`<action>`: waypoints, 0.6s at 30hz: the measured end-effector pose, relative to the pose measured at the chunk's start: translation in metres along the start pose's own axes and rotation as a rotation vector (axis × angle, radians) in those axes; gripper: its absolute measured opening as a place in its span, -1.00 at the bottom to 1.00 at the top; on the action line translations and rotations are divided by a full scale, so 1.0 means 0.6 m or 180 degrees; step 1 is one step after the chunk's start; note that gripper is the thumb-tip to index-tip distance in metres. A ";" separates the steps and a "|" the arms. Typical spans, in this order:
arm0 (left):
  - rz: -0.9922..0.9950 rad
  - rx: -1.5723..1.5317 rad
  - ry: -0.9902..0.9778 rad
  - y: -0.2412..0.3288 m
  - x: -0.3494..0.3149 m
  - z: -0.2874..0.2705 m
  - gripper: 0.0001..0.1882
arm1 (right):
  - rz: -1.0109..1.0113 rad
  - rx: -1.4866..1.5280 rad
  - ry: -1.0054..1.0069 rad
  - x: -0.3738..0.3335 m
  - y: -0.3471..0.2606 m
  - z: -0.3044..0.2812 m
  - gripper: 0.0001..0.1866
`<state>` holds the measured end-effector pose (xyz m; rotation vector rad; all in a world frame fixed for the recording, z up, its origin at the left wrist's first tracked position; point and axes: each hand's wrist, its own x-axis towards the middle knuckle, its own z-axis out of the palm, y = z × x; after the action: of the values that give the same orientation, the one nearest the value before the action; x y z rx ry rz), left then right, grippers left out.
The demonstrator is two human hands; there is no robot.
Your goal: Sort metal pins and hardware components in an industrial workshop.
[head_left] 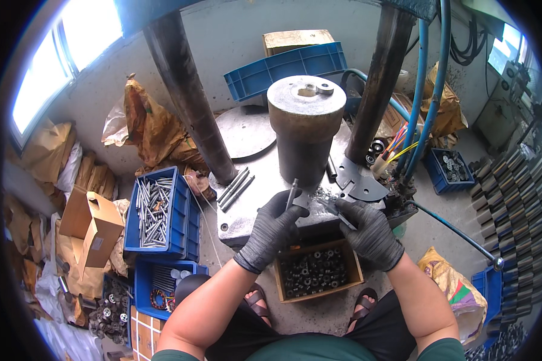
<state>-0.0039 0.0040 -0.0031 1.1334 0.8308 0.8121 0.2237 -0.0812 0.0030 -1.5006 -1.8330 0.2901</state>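
Note:
My left hand (266,233), in a dark grey glove, is closed around a short metal rod (292,191) that sticks up past the thumb. My right hand (372,233), gloved alike, is closed on a thin metal piece (347,222) whose kind I cannot make out. Both hands are at the front edge of the metal press table (256,207). Between them lie small shiny bits (324,201). Behind stands a thick steel cylinder (306,129) with a small ring (324,88) on top. Several loose rods (236,189) lie left of it.
Dark steel columns (190,96) flank the cylinder. Below the table's edge is a cardboard box (281,283) of small dark metal parts. A blue crate (177,210) of rods stands left. A slotted plate (367,185) and blue hoses (417,102) are at the right.

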 end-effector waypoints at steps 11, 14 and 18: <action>0.0547 0.0877 -0.0229 -0.027 0.002 -0.019 -0.55 | 0.0507 0.0709 -0.0447 0.009 -0.004 -0.036 -0.58; 0.1284 0.1667 -0.0245 -0.025 0.006 -0.019 -0.55 | 0.0821 0.0843 -0.0831 0.005 0.020 -0.046 -0.49; 0.1064 0.1688 -0.0368 -0.016 -0.003 -0.020 -0.57 | 0.0913 0.0922 -0.1027 0.002 0.016 -0.052 -0.47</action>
<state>-0.0141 0.0057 -0.0146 1.8081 0.7915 0.8095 0.2514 -0.0858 0.0193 -1.5724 -1.7160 0.9428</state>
